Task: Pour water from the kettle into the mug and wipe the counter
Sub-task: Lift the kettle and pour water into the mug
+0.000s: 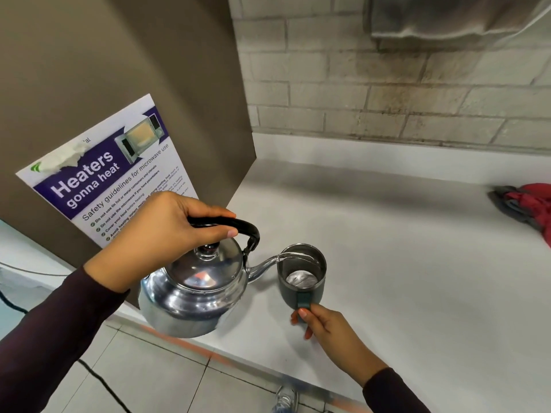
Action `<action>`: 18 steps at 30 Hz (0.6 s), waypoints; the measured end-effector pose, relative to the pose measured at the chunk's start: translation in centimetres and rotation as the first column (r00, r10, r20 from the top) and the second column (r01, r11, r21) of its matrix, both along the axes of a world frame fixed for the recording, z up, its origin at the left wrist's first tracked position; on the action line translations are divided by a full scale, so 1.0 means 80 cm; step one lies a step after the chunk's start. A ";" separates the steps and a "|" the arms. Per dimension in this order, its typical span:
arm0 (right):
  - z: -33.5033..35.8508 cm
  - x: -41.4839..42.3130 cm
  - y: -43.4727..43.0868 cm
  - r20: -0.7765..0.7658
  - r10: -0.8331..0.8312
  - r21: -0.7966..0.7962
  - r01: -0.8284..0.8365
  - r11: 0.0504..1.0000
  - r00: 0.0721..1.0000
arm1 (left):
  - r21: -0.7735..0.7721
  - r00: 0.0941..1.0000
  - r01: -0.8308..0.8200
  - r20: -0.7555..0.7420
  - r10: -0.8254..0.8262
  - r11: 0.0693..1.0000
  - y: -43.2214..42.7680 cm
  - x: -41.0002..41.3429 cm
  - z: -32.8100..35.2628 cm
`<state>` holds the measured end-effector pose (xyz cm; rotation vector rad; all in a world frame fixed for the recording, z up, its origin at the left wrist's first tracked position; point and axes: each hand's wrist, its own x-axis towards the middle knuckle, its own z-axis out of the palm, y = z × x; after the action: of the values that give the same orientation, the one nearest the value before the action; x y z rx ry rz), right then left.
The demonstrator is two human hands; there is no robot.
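My left hand (167, 234) grips the black handle of a shiny steel kettle (193, 293), which hangs tilted over the counter's front edge. Water runs from its spout into a dark grey mug (301, 275) with a steel inside, standing on the white counter (387, 263). Some water lies in the mug's bottom. My right hand (325, 329) pinches the mug's handle from the near side. A red and grey cloth (527, 204) lies crumpled at the counter's far right, apart from both hands.
A brown cabinet side (134, 84) with a microwave safety poster (113, 180) rises at the left. A brick wall (387, 84) backs the counter. Tiled floor (149, 377), a black cable (98, 380) and a shoe (286, 400) show below.
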<state>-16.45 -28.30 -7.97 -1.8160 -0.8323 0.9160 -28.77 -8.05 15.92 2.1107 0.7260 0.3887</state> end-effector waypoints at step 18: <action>-0.005 0.002 0.002 0.016 0.006 -0.024 -0.005 1.000 1.000 | 0.137 0.995 0.035 -0.092 -0.023 0.990 0.008 -0.010 0.010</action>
<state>-16.33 -28.17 -8.34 -1.8452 -0.8403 0.9194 -29.56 -7.38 16.76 2.2795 0.7379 0.3374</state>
